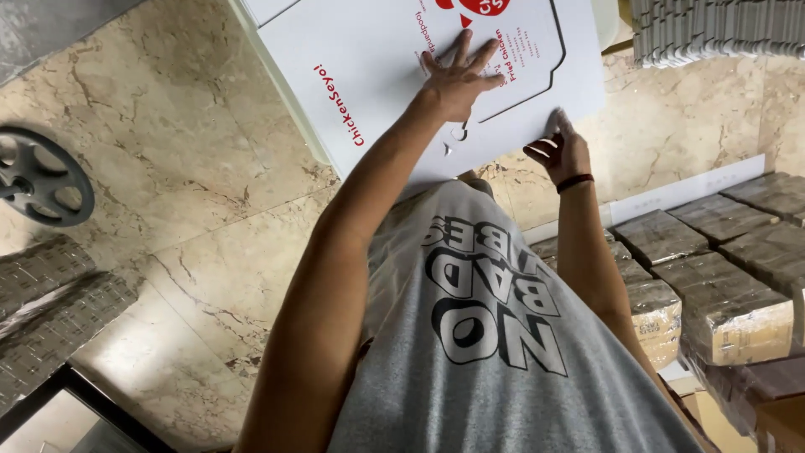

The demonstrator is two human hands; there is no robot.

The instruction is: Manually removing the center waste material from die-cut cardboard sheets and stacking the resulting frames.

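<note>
A white flat cardboard box (377, 50) with red printing and cut slots lies tilted above a marble floor (193, 168), in front of my grey printed shirt. My left hand (459, 77) presses flat on its surface, fingers spread. At the box's lower corner, my right hand (560, 151), with a dark band on its wrist, grips the edge with fingers curled under it.
Plastic-wrapped bundles of brown flat cardboard (721, 277) are stacked at the right. A stack of white folded sheets (713, 29) sits at the top right. A dark round wheel (38, 176) and dark wrapped bundles (50, 310) lie at the left.
</note>
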